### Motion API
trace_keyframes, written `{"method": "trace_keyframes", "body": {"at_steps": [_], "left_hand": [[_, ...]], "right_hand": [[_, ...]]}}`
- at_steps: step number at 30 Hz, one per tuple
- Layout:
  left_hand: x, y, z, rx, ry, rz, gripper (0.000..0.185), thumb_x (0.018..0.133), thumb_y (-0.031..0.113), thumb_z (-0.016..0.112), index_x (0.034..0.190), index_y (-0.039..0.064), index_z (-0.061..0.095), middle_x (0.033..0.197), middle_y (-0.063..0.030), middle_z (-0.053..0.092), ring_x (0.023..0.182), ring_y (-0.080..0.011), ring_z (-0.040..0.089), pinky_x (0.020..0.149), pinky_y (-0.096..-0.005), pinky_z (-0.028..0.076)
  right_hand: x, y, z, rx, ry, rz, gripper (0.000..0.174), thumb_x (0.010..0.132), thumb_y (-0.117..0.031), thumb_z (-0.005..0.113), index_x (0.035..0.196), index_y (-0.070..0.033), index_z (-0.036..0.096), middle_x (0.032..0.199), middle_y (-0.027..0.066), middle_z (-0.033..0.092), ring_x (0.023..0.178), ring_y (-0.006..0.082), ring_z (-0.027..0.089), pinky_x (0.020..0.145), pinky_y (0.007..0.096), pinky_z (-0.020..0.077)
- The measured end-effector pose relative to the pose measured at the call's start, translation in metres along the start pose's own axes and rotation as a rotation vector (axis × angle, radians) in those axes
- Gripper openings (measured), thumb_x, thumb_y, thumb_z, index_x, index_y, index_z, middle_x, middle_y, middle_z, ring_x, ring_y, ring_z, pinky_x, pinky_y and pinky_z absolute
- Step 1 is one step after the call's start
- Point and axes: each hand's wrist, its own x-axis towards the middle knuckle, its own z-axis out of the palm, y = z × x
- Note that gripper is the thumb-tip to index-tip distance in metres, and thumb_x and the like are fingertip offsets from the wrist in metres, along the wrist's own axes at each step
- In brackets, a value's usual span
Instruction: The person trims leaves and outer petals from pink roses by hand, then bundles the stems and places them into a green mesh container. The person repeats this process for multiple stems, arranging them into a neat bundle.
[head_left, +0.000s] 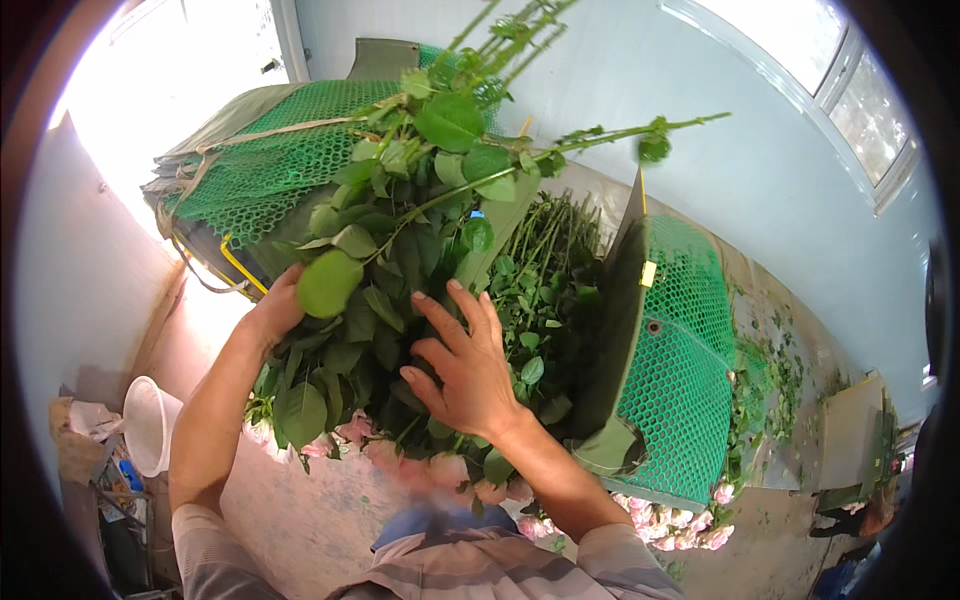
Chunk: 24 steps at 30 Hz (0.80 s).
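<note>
A large leafy bunch of roses (360, 300) fills the space before me, its bare stems pointing up and away and its pink blooms hanging towards my body. My left hand (279, 307) holds the bunch at its left side, with the fingertips hidden behind leaves. Over the right side of the foliage, my right hand (461, 364) is spread with fingers apart; I cannot tell how firmly it touches the leaves. Just right of it, more rose stems (551, 255) lie packed beside an upright green fabric panel (622, 330).
Green mesh netting (675, 360) covers the panel's right side. A stack of mesh-and-fabric wraps (292, 142) lies at upper left. Pink roses (675, 525) hang out below the netting. A white bucket (150, 427) stands at left. Loose leaves (784, 382) litter the surface at right.
</note>
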Motion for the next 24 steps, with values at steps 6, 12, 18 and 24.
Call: {"method": "trace_keyframes", "body": {"at_steps": [6,12,18,24], "left_hand": [[0.025,0.038,-0.002,0.208,0.059,0.101,0.039,0.093,0.017,0.063,0.129,0.001,0.060,0.121,-0.0047,0.064,0.108,-0.0143,0.059,0.095,-0.0297,0.047],[0.027,0.058,-0.022,0.110,0.068,0.175,0.041,0.090,0.018,0.065,0.127,-0.001,0.060,0.121,-0.0068,0.066,0.107,-0.0139,0.058,0.095,-0.0293,0.046],[0.071,-0.017,0.033,0.500,0.073,0.411,0.046,0.088,0.015,0.061,0.130,-0.002,0.056,0.126,-0.0189,0.064,0.119,-0.0339,0.058,0.104,-0.0410,0.042],[0.102,-0.083,0.094,1.243,-0.142,0.107,0.058,0.086,0.023,0.062,0.130,-0.011,0.046,0.105,-0.0244,0.067,0.096,-0.0420,0.067,0.084,-0.0475,0.055]], "right_hand": [[0.004,0.009,0.003,0.026,0.024,-0.028,0.020,0.075,-0.021,0.076,0.086,-0.008,0.067,0.135,0.0092,0.058,0.132,0.0410,0.040,0.112,0.0632,0.0257],[0.001,0.011,0.009,0.037,0.033,-0.022,0.020,0.074,-0.019,0.076,0.090,-0.009,0.068,0.133,0.0070,0.059,0.132,0.0395,0.041,0.112,0.0620,0.0265],[0.006,0.013,0.017,0.108,0.068,-0.033,0.020,0.073,-0.016,0.076,0.090,-0.010,0.068,0.125,0.0069,0.062,0.132,0.0387,0.042,0.112,0.0605,0.0271],[0.004,0.016,0.018,0.089,-0.015,0.007,0.022,0.075,-0.013,0.075,0.094,-0.009,0.067,0.125,0.0071,0.061,0.133,0.0391,0.041,0.111,0.0594,0.0281]]}}
